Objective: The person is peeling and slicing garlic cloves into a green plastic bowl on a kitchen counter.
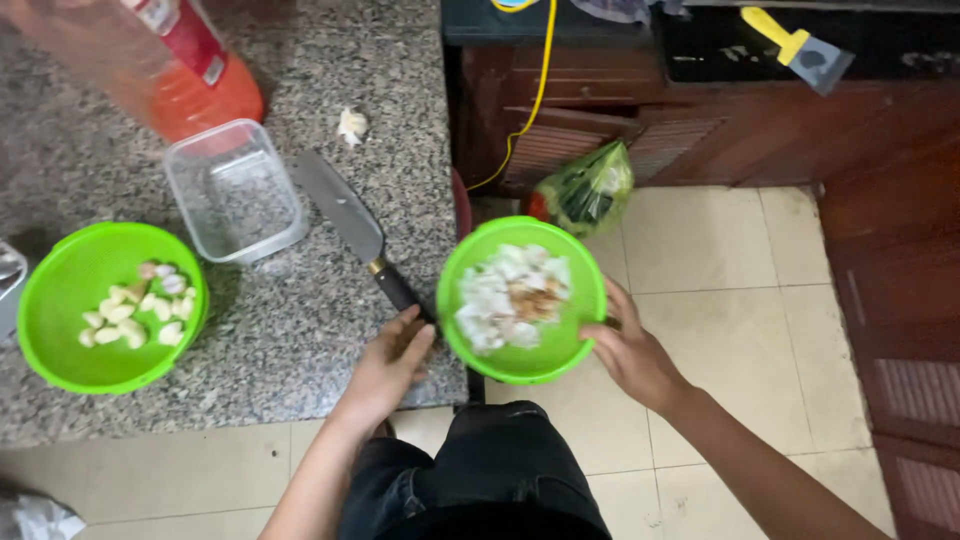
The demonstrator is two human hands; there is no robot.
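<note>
Head view: right hand (632, 355) grips the rim of a round green plastic bowl of pale garlic skins (521, 297), held past the edge of the speckled granite counter (300, 340). Left hand (385, 365), fingers loosely curled, rests on the counter edge touching the black handle of a steel cleaver (352, 228). Second green bowl of peeled cloves (100, 305) sits far left beside a clear plastic tub (235, 190).

Dim, soft daylight; faint shadows; slight blur top-left.
</note>
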